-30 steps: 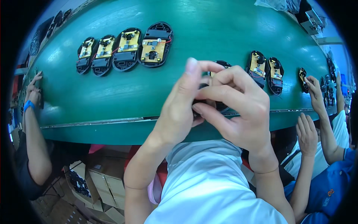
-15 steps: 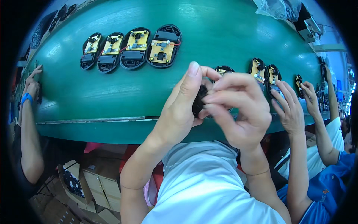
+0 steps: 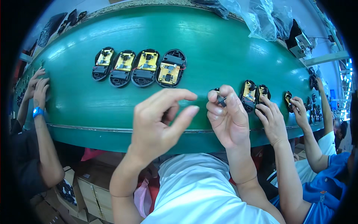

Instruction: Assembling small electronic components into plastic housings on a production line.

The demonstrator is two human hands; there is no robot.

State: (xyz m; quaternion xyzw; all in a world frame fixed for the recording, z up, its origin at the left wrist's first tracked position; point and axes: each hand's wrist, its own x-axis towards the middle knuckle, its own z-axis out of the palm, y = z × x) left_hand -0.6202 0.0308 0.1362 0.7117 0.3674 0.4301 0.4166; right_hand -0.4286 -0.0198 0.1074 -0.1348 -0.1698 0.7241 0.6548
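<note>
My left hand [image 3: 154, 125] is raised over the near edge of the table, its thumb and index finger apart with nothing between them. To its right, my right hand [image 3: 231, 121] is turned palm up and pinches a small black part [image 3: 222, 101] between thumb and fingertips; its exact kind is too small to make out. Just behind those fingertips, a bit of a yellow circuit board shows, the rest hidden. Beyond my left hand, several opened computer mouse halves [image 3: 145, 69] lie side by side, each black with a yellow board; the rightmost mouse half [image 3: 172, 69] faces the other way round.
The green table [image 3: 112, 108] spans the view. On the right, a co-worker's hand [image 3: 274, 121] touches opened mice [image 3: 249, 95]; another hand [image 3: 300, 114] works farther along. A person's arms [image 3: 39, 100] reach in at left. Plastic bags [image 3: 261, 18] lie at the back; cartons [image 3: 93, 194] stand below.
My hands have come apart: the left has moved left and opened, while the right has turned palm up with the small black part. The view has shifted, so the mouse halves appear lower.
</note>
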